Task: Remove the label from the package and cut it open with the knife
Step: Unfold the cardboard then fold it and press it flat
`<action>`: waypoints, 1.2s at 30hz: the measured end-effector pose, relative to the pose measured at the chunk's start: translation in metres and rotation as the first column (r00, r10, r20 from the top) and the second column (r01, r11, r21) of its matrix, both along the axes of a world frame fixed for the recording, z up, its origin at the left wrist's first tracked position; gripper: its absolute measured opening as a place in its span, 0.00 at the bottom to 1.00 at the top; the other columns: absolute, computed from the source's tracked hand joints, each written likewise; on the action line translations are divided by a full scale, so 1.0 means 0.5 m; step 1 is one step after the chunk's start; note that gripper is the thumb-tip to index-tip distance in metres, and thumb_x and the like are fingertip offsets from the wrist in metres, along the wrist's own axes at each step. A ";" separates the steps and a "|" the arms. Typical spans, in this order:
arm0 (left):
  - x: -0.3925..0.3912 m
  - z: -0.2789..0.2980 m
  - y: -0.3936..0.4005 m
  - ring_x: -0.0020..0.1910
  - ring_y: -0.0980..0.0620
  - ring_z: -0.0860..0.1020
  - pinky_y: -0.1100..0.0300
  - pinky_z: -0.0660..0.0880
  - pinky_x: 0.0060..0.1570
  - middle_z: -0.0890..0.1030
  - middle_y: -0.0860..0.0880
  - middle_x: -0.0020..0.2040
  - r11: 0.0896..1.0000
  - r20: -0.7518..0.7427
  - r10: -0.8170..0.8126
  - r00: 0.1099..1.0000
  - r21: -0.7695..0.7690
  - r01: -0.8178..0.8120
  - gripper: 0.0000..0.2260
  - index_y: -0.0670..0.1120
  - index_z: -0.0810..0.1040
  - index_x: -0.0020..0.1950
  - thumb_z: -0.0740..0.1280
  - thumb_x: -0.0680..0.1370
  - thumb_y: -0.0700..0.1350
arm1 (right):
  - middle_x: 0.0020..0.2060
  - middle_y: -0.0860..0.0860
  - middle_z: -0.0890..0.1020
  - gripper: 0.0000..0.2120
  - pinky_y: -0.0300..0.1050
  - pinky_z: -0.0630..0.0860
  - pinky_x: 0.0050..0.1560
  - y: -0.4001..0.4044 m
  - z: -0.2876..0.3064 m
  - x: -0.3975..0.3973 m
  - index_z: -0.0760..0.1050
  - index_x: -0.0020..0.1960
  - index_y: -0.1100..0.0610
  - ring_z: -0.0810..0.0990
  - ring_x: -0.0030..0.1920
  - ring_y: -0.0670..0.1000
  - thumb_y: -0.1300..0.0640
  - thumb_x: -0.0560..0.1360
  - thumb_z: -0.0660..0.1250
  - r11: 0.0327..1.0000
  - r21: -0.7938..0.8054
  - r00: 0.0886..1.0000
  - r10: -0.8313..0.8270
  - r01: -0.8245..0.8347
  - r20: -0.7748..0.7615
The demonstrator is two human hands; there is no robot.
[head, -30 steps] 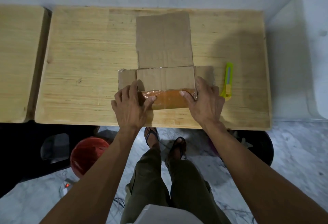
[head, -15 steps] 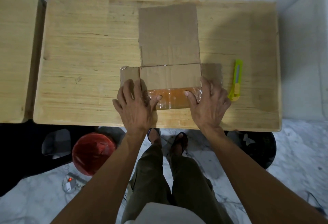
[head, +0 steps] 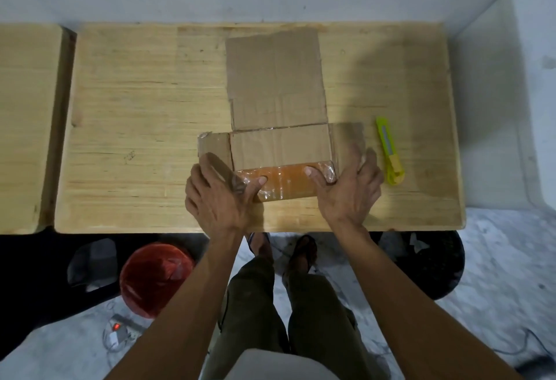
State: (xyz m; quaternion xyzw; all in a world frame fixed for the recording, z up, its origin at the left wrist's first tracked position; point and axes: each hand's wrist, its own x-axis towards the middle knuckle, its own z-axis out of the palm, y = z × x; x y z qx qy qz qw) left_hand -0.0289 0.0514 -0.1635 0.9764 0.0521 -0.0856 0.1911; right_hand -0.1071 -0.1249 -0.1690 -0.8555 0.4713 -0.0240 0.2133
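Observation:
A brown cardboard package [head: 278,142] lies unfolded flat on the wooden table [head: 135,115], its large flap [head: 275,79] spread toward the wall. An orange item wrapped in clear plastic [head: 285,182] rests at its near edge. My left hand [head: 221,196] grips the item's left end, thumb on top, fingers over the left side flap. My right hand [head: 346,190] grips the right end the same way, its fingers blurred over the right flap. A yellow-green utility knife [head: 389,152] lies on the table just right of my right hand, untouched.
A second wooden surface [head: 27,127] adjoins on the left. A white block [head: 517,85] stands at the right. Under the table are a red bucket [head: 156,277], a dark round bin [head: 433,262] and a power strip [head: 118,330]. My legs and feet [head: 282,256] show below.
Both hands have stayed on the ends of the orange wrapped item; the right fingers shifted slightly over the right flap. The camera view moved, little else changed.

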 end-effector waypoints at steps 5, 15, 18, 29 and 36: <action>0.009 0.015 -0.012 0.70 0.38 0.65 0.41 0.67 0.64 0.67 0.40 0.72 0.997 -0.013 0.058 0.998 -0.057 -0.059 0.58 0.50 0.56 0.79 0.72 0.56 0.75 | 0.75 0.53 0.63 0.48 0.61 0.63 0.66 -0.005 0.028 0.015 0.61 0.75 0.47 0.61 0.71 0.62 0.41 0.61 0.80 0.988 0.092 0.983 -0.135 0.124 0.128; -0.012 0.052 -0.040 0.61 0.43 0.74 0.46 0.71 0.62 0.69 0.44 0.68 0.985 0.130 0.012 0.991 -0.174 0.011 0.50 0.56 0.57 0.78 0.83 0.64 0.47 | 0.68 0.49 0.73 0.43 0.50 0.73 0.64 0.024 0.060 0.013 0.62 0.74 0.48 0.73 0.65 0.53 0.56 0.65 0.80 0.980 0.186 0.867 -0.030 -0.073 0.498; -0.021 0.054 -0.049 0.59 0.49 0.73 0.48 0.73 0.59 0.73 0.48 0.61 0.938 0.140 -0.035 0.990 -0.337 0.081 0.46 0.54 0.59 0.78 0.81 0.67 0.47 | 0.66 0.46 0.75 0.43 0.20 0.57 0.59 0.033 0.057 0.010 0.58 0.76 0.47 0.75 0.60 0.51 0.50 0.68 0.78 0.949 0.270 0.880 0.013 -0.159 0.474; 0.015 0.010 -0.066 0.53 0.45 0.74 0.45 0.73 0.52 0.78 0.43 0.50 0.913 0.196 -0.084 0.977 -0.377 0.154 0.16 0.46 0.77 0.67 0.56 0.85 0.50 | 0.68 0.46 0.74 0.22 0.31 0.60 0.65 0.008 0.031 0.052 0.63 0.76 0.50 0.66 0.68 0.48 0.47 0.83 0.55 0.938 0.289 0.901 0.050 -0.190 0.431; 0.032 -0.030 -0.066 0.70 0.46 0.69 0.50 0.67 0.66 0.74 0.46 0.71 0.935 0.194 -0.170 0.966 -0.277 0.220 0.17 0.52 0.75 0.72 0.57 0.85 0.51 | 0.75 0.51 0.66 0.21 0.57 0.64 0.72 0.015 -0.035 0.068 0.66 0.74 0.54 0.61 0.74 0.52 0.49 0.83 0.55 0.950 0.049 0.887 0.269 -0.309 0.375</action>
